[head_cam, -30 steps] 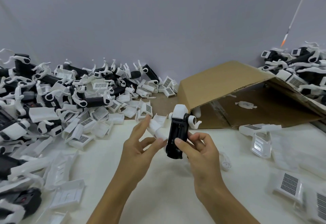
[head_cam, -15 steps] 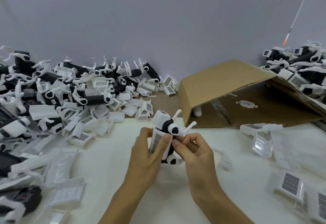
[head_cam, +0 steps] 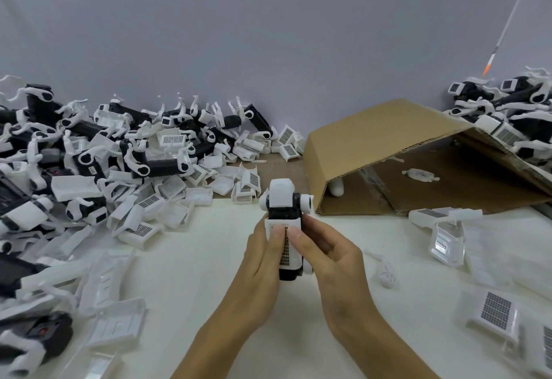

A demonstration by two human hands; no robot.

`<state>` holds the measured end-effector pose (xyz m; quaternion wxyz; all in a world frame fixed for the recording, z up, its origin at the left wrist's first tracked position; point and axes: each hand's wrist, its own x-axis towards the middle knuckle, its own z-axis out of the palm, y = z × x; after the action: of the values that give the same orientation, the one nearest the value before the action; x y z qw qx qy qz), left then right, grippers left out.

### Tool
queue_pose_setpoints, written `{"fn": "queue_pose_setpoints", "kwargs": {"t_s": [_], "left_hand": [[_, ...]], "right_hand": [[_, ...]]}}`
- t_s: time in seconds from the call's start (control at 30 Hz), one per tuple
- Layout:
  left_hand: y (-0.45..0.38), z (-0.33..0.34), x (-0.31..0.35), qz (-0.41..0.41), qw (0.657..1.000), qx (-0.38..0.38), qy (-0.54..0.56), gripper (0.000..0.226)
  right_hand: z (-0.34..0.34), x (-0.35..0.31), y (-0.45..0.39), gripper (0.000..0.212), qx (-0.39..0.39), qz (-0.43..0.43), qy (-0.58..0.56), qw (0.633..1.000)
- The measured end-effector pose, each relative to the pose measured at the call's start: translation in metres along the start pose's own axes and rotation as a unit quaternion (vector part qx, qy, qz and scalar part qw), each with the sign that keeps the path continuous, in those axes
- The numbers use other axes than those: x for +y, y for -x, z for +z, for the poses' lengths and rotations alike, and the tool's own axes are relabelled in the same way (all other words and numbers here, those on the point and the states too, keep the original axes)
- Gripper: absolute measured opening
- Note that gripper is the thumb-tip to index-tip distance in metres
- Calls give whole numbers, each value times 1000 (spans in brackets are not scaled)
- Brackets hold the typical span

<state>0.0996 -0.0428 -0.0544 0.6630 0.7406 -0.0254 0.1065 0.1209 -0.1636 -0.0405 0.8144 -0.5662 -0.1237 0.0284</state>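
A black and white plastic device (head_cam: 283, 208) stands upright above the white table (head_cam: 185, 274), in the middle of the view. My left hand (head_cam: 263, 256) grips its left side and my right hand (head_cam: 325, 256) grips its right side. Both thumbs press on a white cover with a dark grid patch (head_cam: 283, 248) on the device's lower front. A white cap and two round side knobs show at its top. The device's bottom end is partly hidden between my hands.
A large heap of black and white parts (head_cam: 98, 163) fills the left side. A tipped cardboard box (head_cam: 418, 154) lies open at the right, with more assembled devices (head_cam: 507, 110) behind it. Loose white covers (head_cam: 495, 316) lie at the right front.
The device has been turned so its cover side faces me. Both hands have closed round it and the thumbs now press on the grid cover.
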Motion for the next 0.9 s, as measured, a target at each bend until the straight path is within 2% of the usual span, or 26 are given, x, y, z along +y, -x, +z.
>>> {"fn": "queue_pose_setpoints", "kwargs": {"t_s": [0.13,0.23,0.37,0.43,0.6,0.7,0.8,0.9], "left_hand": [[-2,1,7,1,999,18,35,39],[-3,2,12,35,997,55,45,31],[-1,3,13,47,991,90,87,49],[0,4,14,38,991,78,102,54],[4,9,13,27,994,14,105,42],[6,13,15,12,992,7,127,33],[4,11,16,26,989,31,143,28],[3,6,18,53,987,55,140,32]], "right_hand": [[-1,-1,-1,33,5,-15,35,999],[-1,1,0,38,38,-25,72,996],[2,3,3,46,40,-48,97,993],[3,3,3,47,39,-59,119,990],[0,5,2,37,103,-79,135,982],[-2,5,3,19,156,-134,191,960],[-3,3,4,12,145,-169,248,943],[1,2,6,19,80,-173,276,942]]}}
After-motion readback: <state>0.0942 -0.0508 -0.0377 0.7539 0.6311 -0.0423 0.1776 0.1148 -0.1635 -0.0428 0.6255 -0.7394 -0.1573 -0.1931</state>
